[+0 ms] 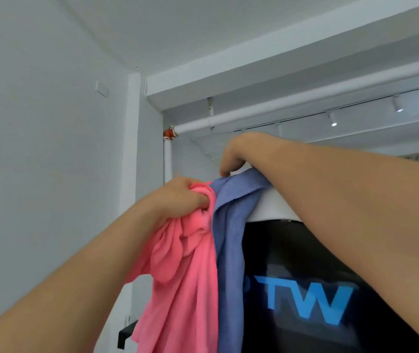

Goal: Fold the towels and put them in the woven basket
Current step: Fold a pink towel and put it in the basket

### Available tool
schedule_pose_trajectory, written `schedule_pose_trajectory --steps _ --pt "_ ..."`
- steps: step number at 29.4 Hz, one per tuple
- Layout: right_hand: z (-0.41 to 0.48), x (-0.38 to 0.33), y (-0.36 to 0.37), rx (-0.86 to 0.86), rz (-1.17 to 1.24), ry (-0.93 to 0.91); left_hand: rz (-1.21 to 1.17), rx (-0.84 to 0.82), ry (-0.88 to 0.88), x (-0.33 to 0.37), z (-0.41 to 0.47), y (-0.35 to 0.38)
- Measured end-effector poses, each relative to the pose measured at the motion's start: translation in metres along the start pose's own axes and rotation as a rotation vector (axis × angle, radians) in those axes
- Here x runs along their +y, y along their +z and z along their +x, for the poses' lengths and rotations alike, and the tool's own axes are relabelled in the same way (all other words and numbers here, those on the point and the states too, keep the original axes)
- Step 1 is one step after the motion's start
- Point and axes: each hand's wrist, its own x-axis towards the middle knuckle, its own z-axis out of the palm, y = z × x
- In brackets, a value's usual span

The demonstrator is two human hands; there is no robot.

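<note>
Two towels hang at the left edge of the black TW-lettered panel (330,263), so I judge this is the gathering step, with folding not begun (no woven basket in sight). My left hand (180,197), arm raised, grips the bunched pink towel (183,271) beside that edge. My right hand (241,151) hooks over the panel's top at the blue towel (228,238); whether its fingers pinch cloth I cannot tell. Next, I'd lift the blue one clear.

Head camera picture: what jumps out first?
The bright pink towel, bunched in the left hand at the middle and hanging down. Just right of it, a blue towel drapes over a black board with big blue letters TW. The right hand reaches the blue towel's top.
</note>
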Motion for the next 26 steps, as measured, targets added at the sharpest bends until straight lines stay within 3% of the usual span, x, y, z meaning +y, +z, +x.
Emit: schedule_pose_trajectory --steps 3,8,10,12,15,17,19,21,23,26 --pt "-0.01 -0.016 -0.006 0.245 0.111 -0.151 -0.159 -0.077 -0.042 -0.014 -0.015 -0.005" --pt "-0.031 -0.046 0.008 0.421 0.361 -0.325 -0.184 0.285 0.022 -0.036 -0.042 -0.02" --pt "-0.043 -0.057 0.015 0.54 0.62 -0.389 -0.179 0.35 0.054 -0.04 -0.055 -0.03" --pt "-0.059 -0.074 0.029 0.379 1.018 -0.509 -0.19 0.356 0.028 -0.041 -0.068 -0.041" --pt "-0.077 -0.115 0.067 -0.011 1.355 -0.708 -0.095 0.298 -0.046 -0.055 -0.089 -0.06" --pt "-0.084 -0.138 0.085 -0.142 1.584 -0.728 0.014 0.21 -0.124 -0.074 -0.104 -0.075" --pt "-0.091 -0.16 0.097 -0.125 1.549 -0.717 0.06 0.115 -0.227 -0.099 -0.123 -0.093" --pt "-0.1 -0.186 0.103 0.007 1.381 -0.669 0.0 0.056 -0.305 -0.124 -0.146 -0.114" --pt "-0.109 -0.216 0.105 0.042 1.412 -0.614 -0.097 0.02 -0.319 -0.147 -0.172 -0.136" --pt "-0.112 -0.262 0.115 -0.159 1.624 -0.587 -0.051 0.056 -0.253 -0.178 -0.212 -0.166"
